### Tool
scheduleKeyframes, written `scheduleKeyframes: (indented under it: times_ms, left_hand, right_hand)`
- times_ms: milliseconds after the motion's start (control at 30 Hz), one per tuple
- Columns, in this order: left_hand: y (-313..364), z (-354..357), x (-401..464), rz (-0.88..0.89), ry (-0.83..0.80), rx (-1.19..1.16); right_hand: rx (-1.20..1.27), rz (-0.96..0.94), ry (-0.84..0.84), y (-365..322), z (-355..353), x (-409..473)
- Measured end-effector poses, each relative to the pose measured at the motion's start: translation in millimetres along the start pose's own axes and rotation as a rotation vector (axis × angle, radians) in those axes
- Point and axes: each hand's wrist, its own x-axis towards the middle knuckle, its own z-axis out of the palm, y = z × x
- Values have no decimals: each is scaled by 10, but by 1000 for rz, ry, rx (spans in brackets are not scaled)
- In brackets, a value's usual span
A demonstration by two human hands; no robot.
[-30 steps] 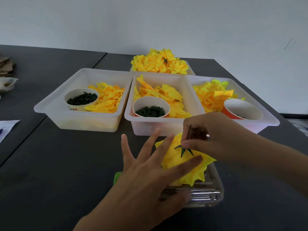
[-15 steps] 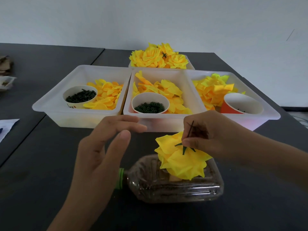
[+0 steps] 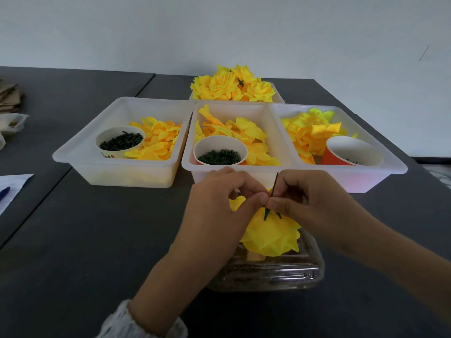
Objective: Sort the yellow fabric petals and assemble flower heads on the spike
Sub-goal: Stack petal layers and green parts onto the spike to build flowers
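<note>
A yellow fabric flower head (image 3: 271,237) with a green calyx (image 3: 267,212) sits threaded on a thin dark spike (image 3: 275,184) that rises from a clear bottle (image 3: 273,274) lying on the table. My right hand (image 3: 310,203) pinches the spike just above the calyx. My left hand (image 3: 224,208) meets it from the left, thumb and forefinger pinching at the same spot on the spike. Part of the flower is hidden under both hands.
Three white bins stand behind: the left bin (image 3: 73,157) and the middle bin (image 3: 190,164) hold petals and a cup of green pieces, the right bin (image 3: 395,167) holds petals and an orange cup (image 3: 351,152). Finished flowers (image 3: 231,86) fill a far tray. Paper (image 3: 12,184) lies at left.
My left hand lifted off the flower, swung out to the left, then came back in to pinch at the spike beside my right hand. The right hand stayed on the spike.
</note>
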Motion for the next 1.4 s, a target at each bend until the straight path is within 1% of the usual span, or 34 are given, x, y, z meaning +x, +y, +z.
scheduleKeyframes:
  times_ms: [100, 233, 400, 600, 700, 800, 933, 1100, 1233, 1300, 1400]
  left_hand:
    - [-28, -15, 22, 2, -17, 39]
    - [-39, 1, -64, -4, -29, 41]
    - [26, 33, -106, 149, 54, 228]
    - [163, 107, -158, 295, 94, 554]
    - [158, 109, -171, 336, 80, 585]
    - [119, 126, -237, 321, 96, 564]
    - [51, 179, -255, 335, 99, 549]
    - [-2, 202, -294, 343, 50, 556]
    - [-14, 193, -308, 349, 1, 538]
    - [-24, 170, -299, 334, -17, 534]
    - [-22, 44, -253, 212, -44, 417]
  right_hand:
    - [43, 8, 102, 1, 84, -93]
    - [125, 64, 250, -13, 202, -157]
    - [129, 98, 423, -49, 341, -202]
    - [-37, 91, 536, -66, 458, -245]
    - [-79, 67, 566, -72, 523, -257]
    - [-208, -27, 613, -80, 580, -266]
    - [-298, -38, 602, -31, 600, -292]
    - [-305, 43, 584, 40, 626, -311]
    - [-314, 48, 561, 49, 607, -306]
    - [-365, 56, 511, 29, 537, -288]
    - [-448, 66, 316, -77, 327, -226]
